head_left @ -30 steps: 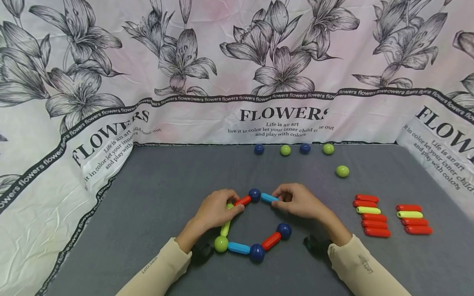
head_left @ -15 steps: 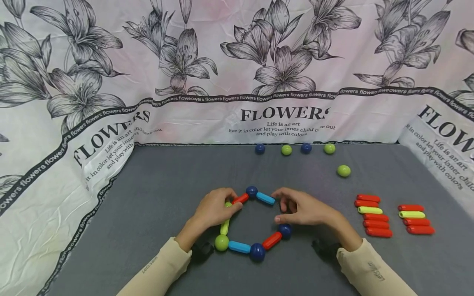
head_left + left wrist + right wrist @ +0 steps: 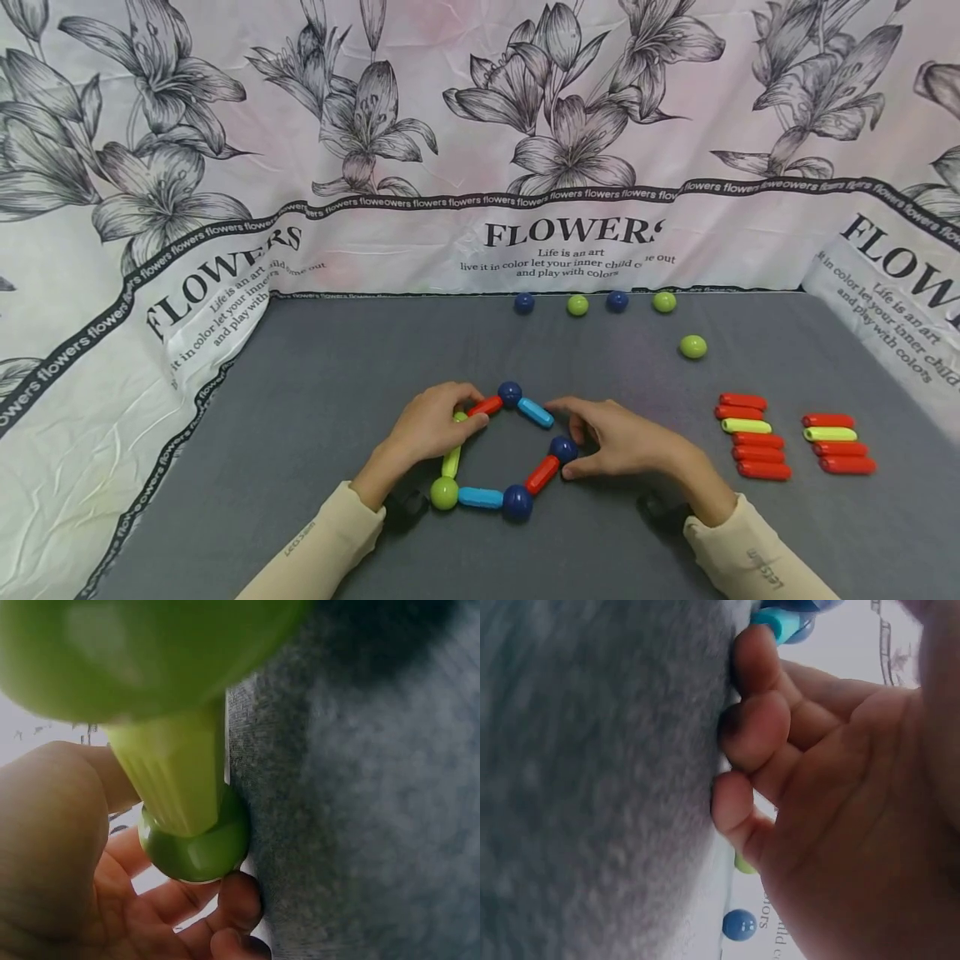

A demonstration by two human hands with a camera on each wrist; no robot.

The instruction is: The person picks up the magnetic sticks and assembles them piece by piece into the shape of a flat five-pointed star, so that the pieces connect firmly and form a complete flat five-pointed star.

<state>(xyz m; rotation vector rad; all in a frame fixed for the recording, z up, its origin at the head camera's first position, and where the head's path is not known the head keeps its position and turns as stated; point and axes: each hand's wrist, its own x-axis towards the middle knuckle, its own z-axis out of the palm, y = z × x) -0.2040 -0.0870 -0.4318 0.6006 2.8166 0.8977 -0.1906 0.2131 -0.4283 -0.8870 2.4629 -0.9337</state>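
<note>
Magnetic rods and balls form a ring on the grey table, with a gap at its right. My left hand point(image 3: 431, 423) pinches the upper red magnetic rod point(image 3: 486, 406) near a green ball point(image 3: 199, 851). This rod meets a navy ball point(image 3: 510, 393), from which a light blue magnetic rod point(image 3: 536, 412) slants down right. My right hand point(image 3: 626, 442) has its index finger by that rod's free end and its thumb against another navy ball point(image 3: 563, 449). That ball ends the lower red rod point(image 3: 542, 475). A lower light blue rod point(image 3: 481, 498) links navy and green balls.
Several loose green and navy balls point(image 3: 617, 301) lie along the table's back edge. One more green ball point(image 3: 693, 347) sits nearer. Two columns of red and yellow-green rods point(image 3: 759, 457) lie at the right. Flower-printed cloth point(image 3: 390, 242) hangs behind.
The right hand let go of the upper light blue rod and moved down to the right-hand navy ball. That rod's free end swung downward, while the ball shifted up and left, narrowing the gap.
</note>
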